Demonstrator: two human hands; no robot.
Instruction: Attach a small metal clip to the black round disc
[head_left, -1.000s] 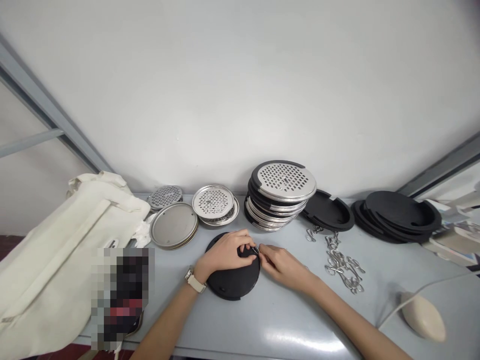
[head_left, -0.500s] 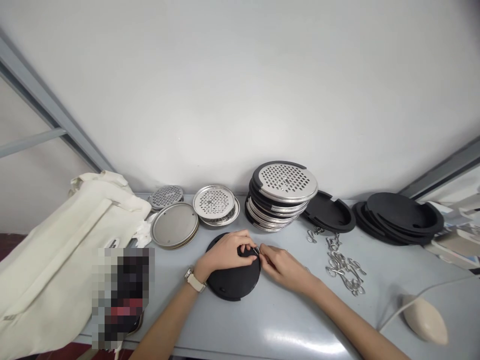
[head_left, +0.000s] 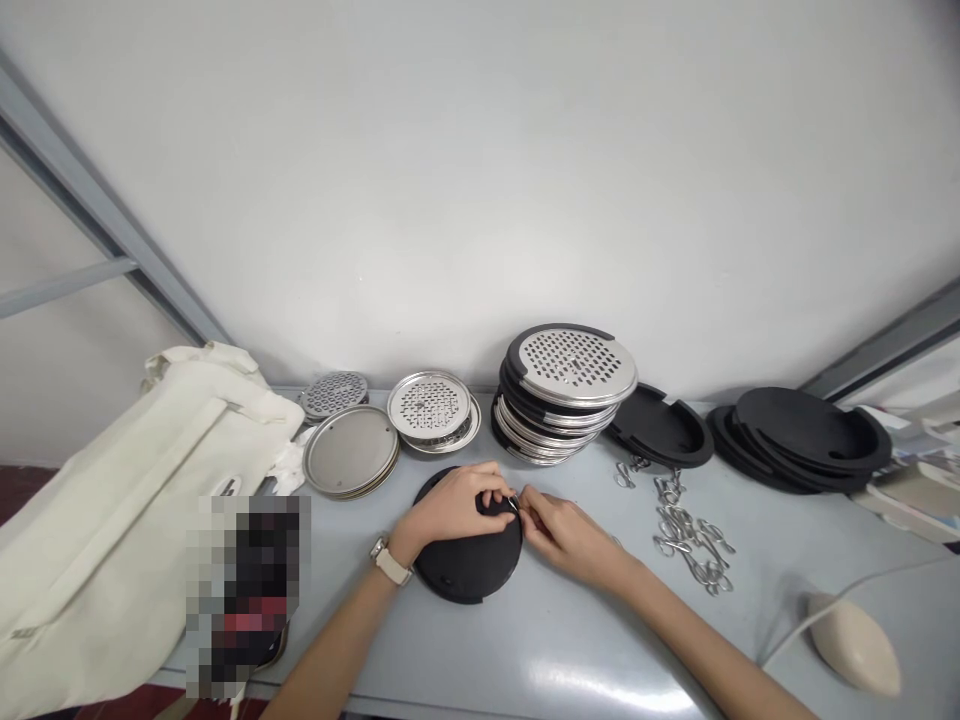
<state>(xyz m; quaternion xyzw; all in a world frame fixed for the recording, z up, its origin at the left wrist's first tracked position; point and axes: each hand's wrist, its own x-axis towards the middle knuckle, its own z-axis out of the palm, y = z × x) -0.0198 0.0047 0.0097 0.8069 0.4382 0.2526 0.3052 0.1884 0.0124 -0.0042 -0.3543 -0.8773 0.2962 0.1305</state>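
A round black disc (head_left: 474, 572) with a small hole lies on the table in front of me. My left hand (head_left: 459, 507) rests over its upper part, fingers curled and thumb pressed in at the right rim. At that rim a small wire clip (head_left: 513, 503) shows between my two hands. My right hand (head_left: 559, 528) is closed, its fingertips pinching at the clip from the right; its exact grip is partly hidden. To the right lies a loose pile of similar metal clips (head_left: 684, 530).
Behind stands a tall stack of perforated metal plates in black holders (head_left: 576, 362). Plain metal plates (head_left: 351, 450) and perforated plates (head_left: 429, 405) sit left of it. More black discs (head_left: 814, 428) are at right, near a corded beige mouse (head_left: 855, 645). A cream bag (head_left: 142, 530) covers the left.
The view has shifted very slightly. Both hands stay at the disc's right rim, with only a tiny movement of the fingers around the clip.
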